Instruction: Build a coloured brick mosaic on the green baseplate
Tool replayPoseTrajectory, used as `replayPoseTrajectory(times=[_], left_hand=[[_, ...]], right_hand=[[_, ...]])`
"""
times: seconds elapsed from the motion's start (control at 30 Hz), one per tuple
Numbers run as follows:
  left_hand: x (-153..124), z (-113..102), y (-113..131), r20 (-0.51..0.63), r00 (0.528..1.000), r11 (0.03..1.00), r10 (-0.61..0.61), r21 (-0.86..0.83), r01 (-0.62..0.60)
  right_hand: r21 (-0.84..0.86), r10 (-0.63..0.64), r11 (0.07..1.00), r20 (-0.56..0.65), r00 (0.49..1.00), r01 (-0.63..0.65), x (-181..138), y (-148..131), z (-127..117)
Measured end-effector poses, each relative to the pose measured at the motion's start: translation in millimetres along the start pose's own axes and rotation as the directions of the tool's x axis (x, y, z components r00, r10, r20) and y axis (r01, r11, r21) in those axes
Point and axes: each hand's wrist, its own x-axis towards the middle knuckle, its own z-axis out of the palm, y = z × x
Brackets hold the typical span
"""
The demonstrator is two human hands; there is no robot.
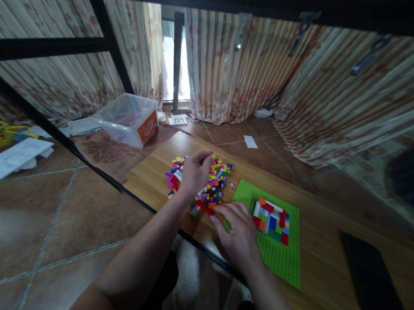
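Bricks first: the loose pile of small plastic bricks [210,185] sits on the far-left part of the wooden table [327,235], mixed colours, all jumbled. From my seat at the remote end I'd guess these are featherlight, hard and a bit slick. They won't squash, but they'd skitter away if nudged. Best hold looks like a fingertip pinch on two opposite side walls, not on the studs.

My left hand [195,173] is over the pile's left half with the fingers curled in and the thumb tucked toward them. I can't tell whether there's a brick inside that pinch. My right hand [239,233] lies palm down just near of the pile, fingers stretched out almost flat, not closed on anything I can make out. A red brick [202,207] lies just off its fingertips.

Right beside that hand is the green baseplate [274,260], with a patch of built bricks [271,221] pressed on toward its far end. Further right on the table is a dark flat slab [370,274], maybe a phone. Far left, on the floor, there's a clear plastic tub [129,118], with curtains [232,68] behind.
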Motion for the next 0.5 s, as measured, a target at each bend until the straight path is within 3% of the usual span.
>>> replayPoseTrajectory(times=[0.2, 0.5], left_hand=[[3, -5, 2, -0.025, 0.999, 0.999, -0.033, -0.012, 0.033], [0, -2, -3, 0.031, 0.999, 0.998, -0.043, -0.047, 0.044]], right_hand=[[-0.085, 0.108, 0.991, 0.067, 0.992, -0.102, 2, 8, 13], [-0.143, 0.203, 0.972, 0.1, 0.974, -0.188, 12, 8, 17]])
